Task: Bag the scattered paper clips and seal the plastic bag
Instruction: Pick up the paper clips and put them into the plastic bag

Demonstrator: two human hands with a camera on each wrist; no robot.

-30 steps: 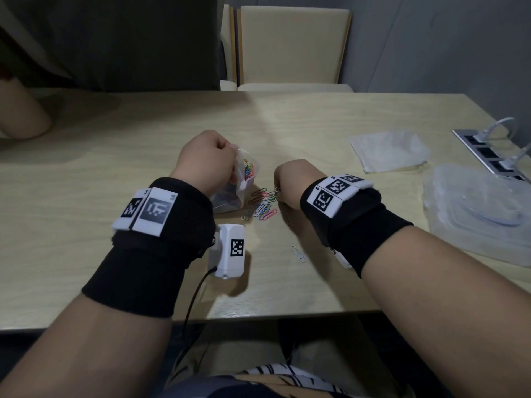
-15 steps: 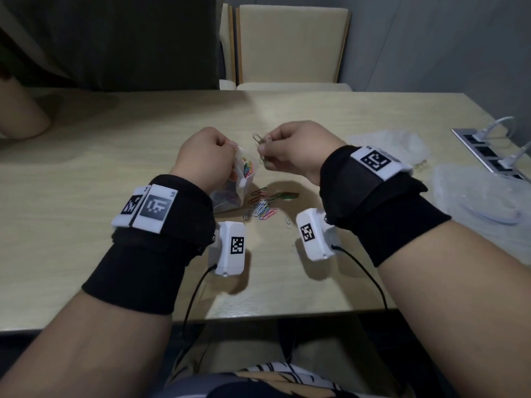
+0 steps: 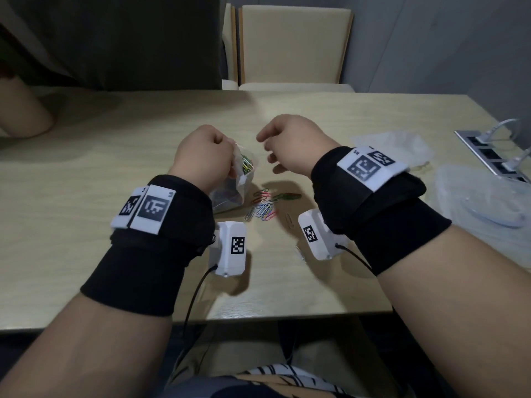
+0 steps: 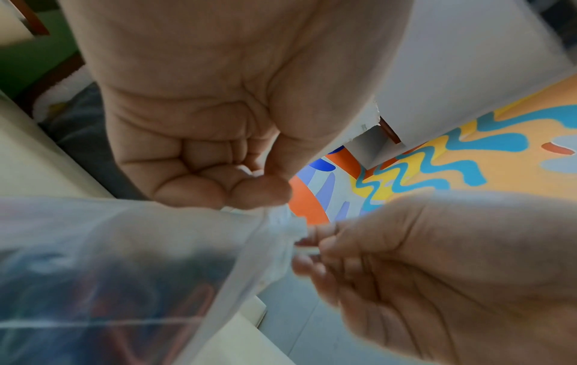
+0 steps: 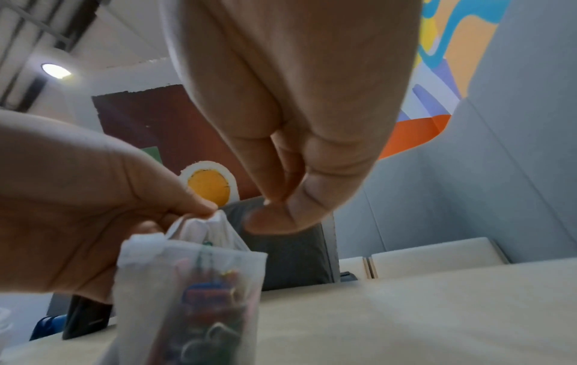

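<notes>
My left hand (image 3: 201,156) pinches the top edge of a small clear plastic bag (image 3: 228,196) and holds it upright on the wooden table (image 3: 100,168), mouth open. Coloured paper clips fill the bag (image 5: 187,296), and a green one shows right at its mouth. Just right of the mouth hovers my right hand (image 3: 268,152), fingers loosely curled. No clip shows between its thumb and fingertips (image 5: 271,222) in the right wrist view. A small heap of loose clips (image 3: 263,208) lies on the table below the right hand, with a few strays (image 3: 289,220) closer to me.
Crumpled clear plastic (image 3: 396,145) and a pile of clear bags (image 3: 485,205) lie at the right, beside a recessed power strip (image 3: 494,159). A cream chair (image 3: 293,50) stands beyond the far edge. Another person's arm (image 3: 23,113) rests at the far left.
My right hand picked a clip from the heap, carried it up to the bag's mouth, and its fingers have now loosened there. The left hand and bag stayed put.
</notes>
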